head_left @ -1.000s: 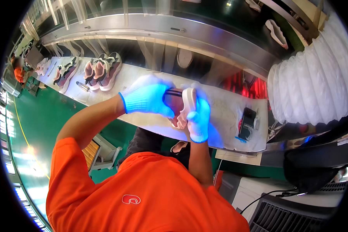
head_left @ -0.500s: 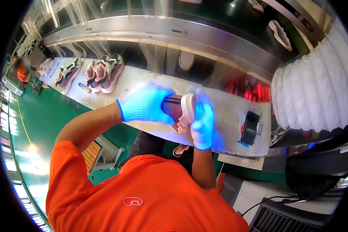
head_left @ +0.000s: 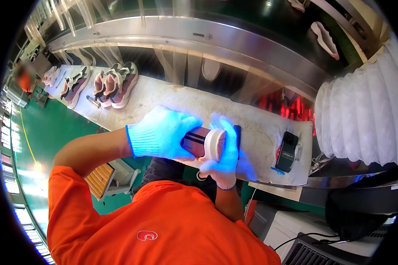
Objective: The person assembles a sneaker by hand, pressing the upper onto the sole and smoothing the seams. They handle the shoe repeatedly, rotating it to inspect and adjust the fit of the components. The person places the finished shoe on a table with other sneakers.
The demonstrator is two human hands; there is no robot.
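Between my hands is a mauve-pink sneaker (head_left: 197, 140) with dark stripes and a thick white sole (head_left: 214, 145), held over the near edge of the bench. My left hand (head_left: 165, 132), in a knit glove lit bright blue, wraps round the upper. My right hand (head_left: 226, 152), gloved too, closes on the sole side with the thumb towards me. A narrow dark bar (head_left: 238, 140) shows just beyond the right fingers; whether the hand touches it I cannot tell. The far side of the shoe is hidden.
Several finished-looking sneakers (head_left: 123, 86) stand along the left of the white bench (head_left: 177, 95). A dark phone (head_left: 288, 150) lies at the right. Behind runs a metal-edged conveyor (head_left: 163, 31) carrying a pale shoe (head_left: 325, 40). A white duct (head_left: 362, 110) bulges at the right; a person (head_left: 25, 81) is far left.
Both hands and the sneaker have come slightly nearer to me, and the shoe has been turned. My right hand has shifted its hold, and the dark bar now shows beside it.
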